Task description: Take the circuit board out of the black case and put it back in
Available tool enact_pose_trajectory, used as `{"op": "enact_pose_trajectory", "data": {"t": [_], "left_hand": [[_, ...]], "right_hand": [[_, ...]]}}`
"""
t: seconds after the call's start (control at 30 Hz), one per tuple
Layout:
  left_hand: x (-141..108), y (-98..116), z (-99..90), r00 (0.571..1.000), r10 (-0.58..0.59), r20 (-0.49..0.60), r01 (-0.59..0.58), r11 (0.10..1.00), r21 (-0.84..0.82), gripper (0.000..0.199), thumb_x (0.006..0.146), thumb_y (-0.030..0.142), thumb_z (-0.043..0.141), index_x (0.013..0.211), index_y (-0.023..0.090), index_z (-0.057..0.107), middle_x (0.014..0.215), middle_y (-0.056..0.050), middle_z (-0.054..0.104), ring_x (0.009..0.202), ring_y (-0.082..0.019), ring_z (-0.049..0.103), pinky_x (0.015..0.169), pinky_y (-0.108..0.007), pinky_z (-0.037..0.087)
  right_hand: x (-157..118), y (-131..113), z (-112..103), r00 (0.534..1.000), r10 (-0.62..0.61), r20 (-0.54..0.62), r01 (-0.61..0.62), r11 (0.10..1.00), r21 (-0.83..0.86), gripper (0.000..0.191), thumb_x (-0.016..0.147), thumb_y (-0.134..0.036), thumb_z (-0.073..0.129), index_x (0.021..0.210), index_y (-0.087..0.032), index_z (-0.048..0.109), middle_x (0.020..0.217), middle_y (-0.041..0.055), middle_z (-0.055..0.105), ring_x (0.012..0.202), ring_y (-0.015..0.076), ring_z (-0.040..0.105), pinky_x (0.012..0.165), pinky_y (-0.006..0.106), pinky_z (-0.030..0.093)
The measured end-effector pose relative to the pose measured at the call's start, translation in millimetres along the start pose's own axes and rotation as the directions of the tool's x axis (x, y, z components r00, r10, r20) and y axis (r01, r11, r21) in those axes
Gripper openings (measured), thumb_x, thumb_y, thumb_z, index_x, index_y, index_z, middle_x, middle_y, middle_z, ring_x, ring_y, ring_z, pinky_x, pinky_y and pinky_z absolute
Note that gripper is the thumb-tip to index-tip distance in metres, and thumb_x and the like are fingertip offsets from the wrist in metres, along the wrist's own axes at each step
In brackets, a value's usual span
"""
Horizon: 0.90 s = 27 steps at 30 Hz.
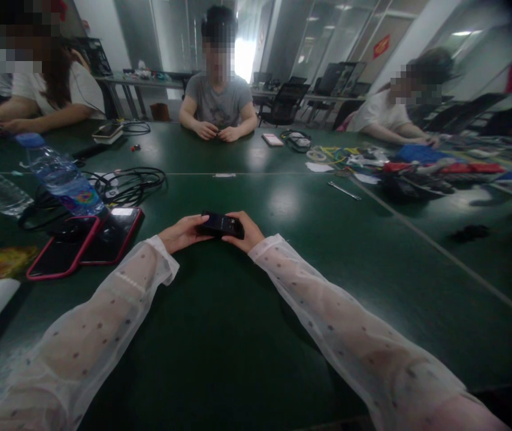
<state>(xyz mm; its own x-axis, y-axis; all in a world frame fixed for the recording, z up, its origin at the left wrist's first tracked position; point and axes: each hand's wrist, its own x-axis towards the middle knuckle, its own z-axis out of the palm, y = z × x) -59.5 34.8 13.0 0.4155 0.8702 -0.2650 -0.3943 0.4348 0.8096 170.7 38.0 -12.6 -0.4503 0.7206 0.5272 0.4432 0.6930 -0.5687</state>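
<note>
Both of my hands hold a small black box-shaped device (220, 225) just over the green table. My left hand (182, 232) grips its left end, thumb along the top edge and fingers beneath. At the right end my right hand (247, 232) is closed around it, fingers over the far side and thumb at the near side. Small pale marks show on its dark face, too small to read. Sheer white sleeves with dark spots cover both forearms. Nearest to my left arm lie two phones in pink-red cases, one phone (114, 236) partly under the other phone (64, 248).
The green table (238, 335) spreads all around. A water bottle (60, 173) and coiled black cables (134, 184) are at left. Toward the right lie a wrench (344, 190) and a heap of cables and bags (435, 170). A person (218, 102) sits opposite; others sit at both sides.
</note>
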Motion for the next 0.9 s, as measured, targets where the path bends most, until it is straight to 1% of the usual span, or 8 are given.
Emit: {"op": "enact_pose_trajectory", "data": {"t": [0.2,0.33,0.47,0.73,0.9], "left_hand": [[-2.3,0.8,2.2,1.0,0.027,0.011,-0.027,1.0,0.011,0.028,0.077,0.016,0.071,0.104,0.012,0.064,0.107,-0.013,0.067,0.107,-0.025,0.062,0.096,-0.043,0.051],[-3.8,1.7,4.0,0.999,0.03,0.026,-0.031,0.999,0.028,0.033,0.077,0.015,0.07,0.11,0.012,0.062,0.111,-0.013,0.066,0.11,-0.025,0.06,0.097,-0.042,0.05],[-4.7,1.9,5.1,0.999,0.024,0.044,-0.026,0.999,0.039,0.035,0.077,0.014,0.07,0.111,0.012,0.062,0.113,-0.014,0.066,0.111,-0.026,0.06,0.098,-0.041,0.05],[-5.3,2.4,6.0,0.999,0.03,0.045,-0.032,0.999,0.042,0.034,0.077,0.013,0.069,0.11,0.012,0.063,0.112,-0.013,0.066,0.11,-0.025,0.061,0.097,-0.04,0.05],[-5.2,1.8,4.3,0.999,0.027,0.027,-0.028,0.999,0.019,0.027,0.078,0.015,0.07,0.105,0.013,0.064,0.111,-0.012,0.066,0.111,-0.025,0.06,0.098,-0.043,0.051]], "right_hand": [[0.6,-2.0,-0.7,1.0,-0.004,0.009,0.004,1.0,-0.026,0.054,0.074,-0.028,0.074,0.12,-0.022,0.047,0.114,0.01,0.057,0.108,0.0267,0.058,0.092,0.047,0.049],[1.0,-4.6,-1.8,0.999,0.028,0.026,-0.027,0.998,-0.055,0.055,0.073,-0.025,0.075,0.12,-0.022,0.047,0.113,0.0091,0.057,0.108,0.0269,0.059,0.093,0.048,0.049],[0.4,-6.9,-2.6,0.998,0.056,0.03,-0.053,0.996,-0.075,0.055,0.073,-0.024,0.074,0.121,-0.023,0.047,0.114,0.0087,0.057,0.108,0.0266,0.059,0.092,0.048,0.05],[1.0,-4.6,-2.0,0.999,0.027,0.028,-0.026,0.997,-0.067,0.055,0.072,-0.024,0.074,0.121,-0.022,0.047,0.115,0.0092,0.057,0.109,0.0266,0.059,0.095,0.048,0.048],[2.1,-4.2,-1.5,0.998,0.046,0.035,-0.044,0.997,-0.067,0.055,0.072,-0.027,0.074,0.12,-0.021,0.047,0.116,0.0102,0.057,0.111,0.0265,0.059,0.097,0.047,0.048]]}}
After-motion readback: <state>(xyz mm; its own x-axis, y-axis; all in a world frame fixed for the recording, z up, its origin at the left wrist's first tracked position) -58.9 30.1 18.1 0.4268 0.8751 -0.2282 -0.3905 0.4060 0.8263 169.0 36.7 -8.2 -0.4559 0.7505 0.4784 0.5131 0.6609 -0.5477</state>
